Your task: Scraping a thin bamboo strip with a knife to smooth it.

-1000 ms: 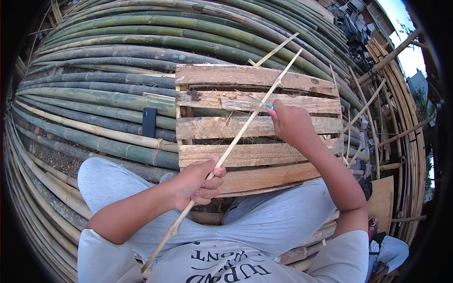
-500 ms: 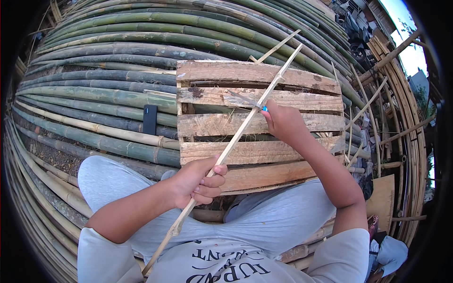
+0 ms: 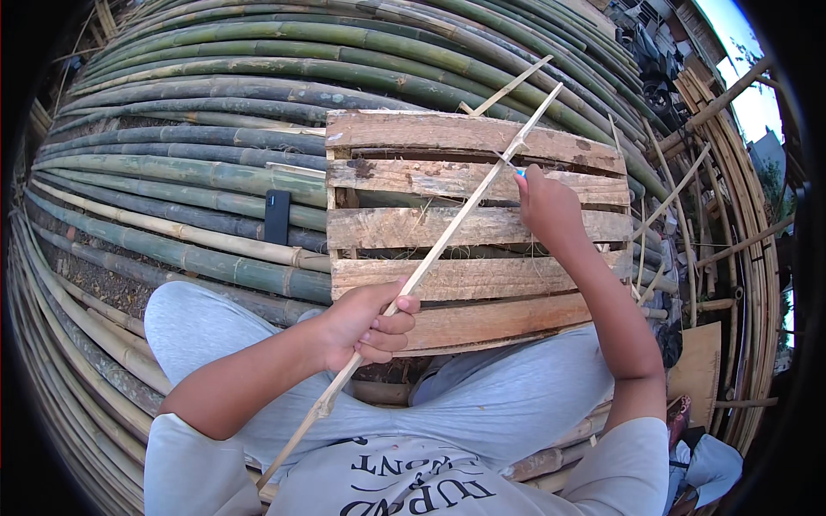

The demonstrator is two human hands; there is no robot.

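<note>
**Now: bamboo strip held across a pallet**

Far left of the pallet [image 3: 404,228], green and grey bamboo poles [image 3: 172,172] lie stacked side by side, curving away along the rim of the picture. A small dark flat block [image 3: 276,217] (what it is cannot be told) rests on those poles just left of the pallet's left edge.

Nearer, at the pallet's lower left corner, the left hand [image 3: 366,322] is closed around a thin bamboo strip [image 3: 447,236], fingers curled over it and thumb pressed on top. Below that hand the strip's lower end runs down past the person's grey trousers and shirt. From the hand it slants up to the right over the weathered slats, crossing the pallet's far edge and ending above it.

Toward the pallet's upper right, the right hand [image 3: 546,206] sits against the strip and over the second slat. It is closed on something with a small blue tip (most of it is hidden by the hand). Whether its fingers touch the strip itself cannot be told.

A second, loose strip [image 3: 508,88] lies over the pallet's far edge. Right of the pallet, tan split bamboo lengths [image 3: 740,215] stand bundled and leaning.
</note>
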